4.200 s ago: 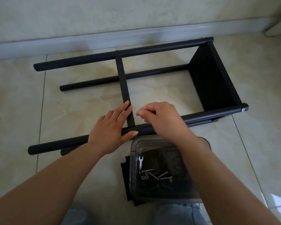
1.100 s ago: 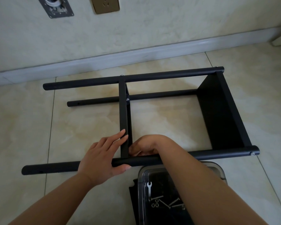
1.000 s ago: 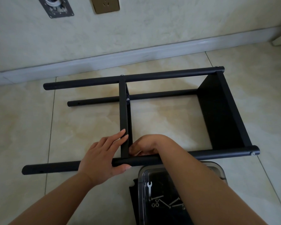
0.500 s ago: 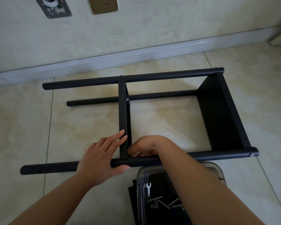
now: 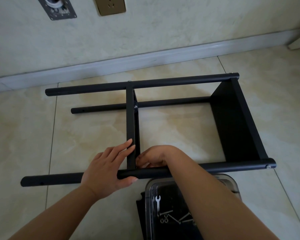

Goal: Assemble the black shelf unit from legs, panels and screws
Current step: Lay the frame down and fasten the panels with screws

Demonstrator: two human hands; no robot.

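The black shelf unit lies on its side on the tiled floor. Its near leg point(image 5: 215, 168) and far leg point(image 5: 163, 83) are joined by a middle panel point(image 5: 130, 118) and an end panel point(image 5: 232, 122) at the right. My left hand point(image 5: 107, 168) rests on the near leg, with straight fingers on the middle panel's edge and the thumb along the leg's front. My right hand point(image 5: 154, 156) reaches over the near leg, its fingers curled at the corner where panel meets leg. What they hold is hidden.
A clear plastic box point(image 5: 230, 184) stands on the floor just in front of the near leg, under my right forearm. It holds a small wrench point(image 5: 157, 201), loose screws point(image 5: 173, 217) and washers. The wall and skirting board run along behind the unit.
Since four seconds ago my right hand has gone from above the near leg down behind it, beside the middle panel. Over the last second both hands have barely moved.
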